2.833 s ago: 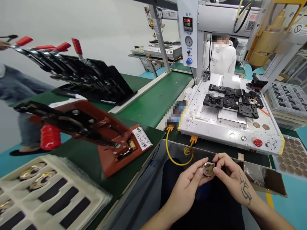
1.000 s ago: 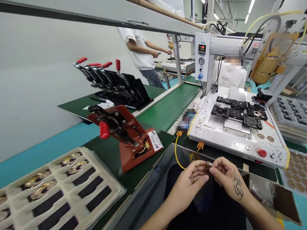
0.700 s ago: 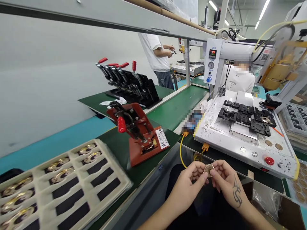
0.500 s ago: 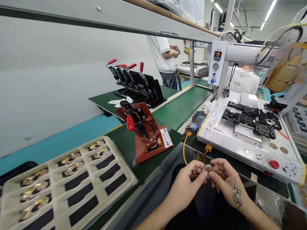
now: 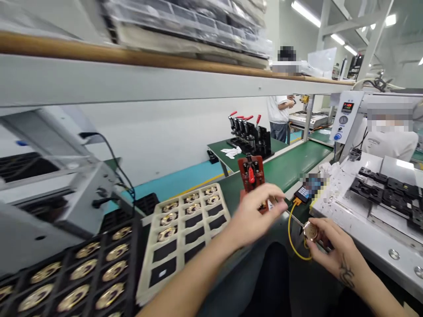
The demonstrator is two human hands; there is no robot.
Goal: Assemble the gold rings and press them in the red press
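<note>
Change: left hand [image 5: 256, 213] has let go of the two-handed hold in front of the body and is now stretched out forward and to the left. The view has swung left with it.
Left fingers: loosely spread and part curled, with nothing seen between them. Motion blur hides the detail.
Right fingers: right hand [image 5: 332, 253] pinches the round gold-coloured metal disc [image 5: 310, 230] at its rim.
Disc position: held by the right hand alone, to the right of and below the left fingers, near but apart. Its face is turned up. Being round, it has no long axis.
Fixture: red metal toggle-clamp fixture [image 5: 251, 172] stands just beyond the left fingers, its base partly hidden by them. Its long axis runs away from the person and its handle is upright.
Tray: cream moulded pocket tray [image 5: 181, 225] lies near, to the left of the left fingers. Some pockets hold gold parts.
Nearer hand: the left is nearer both fixture and tray; the right is well apart from them.
Surroundings: yellow cable [image 5: 290, 240] loops just beside the right fingers. White machine bed [image 5: 363, 229] lies to their right.
Others: a person in a white top stands at the far end of the green surface [image 5: 287, 169], well apart.
</note>
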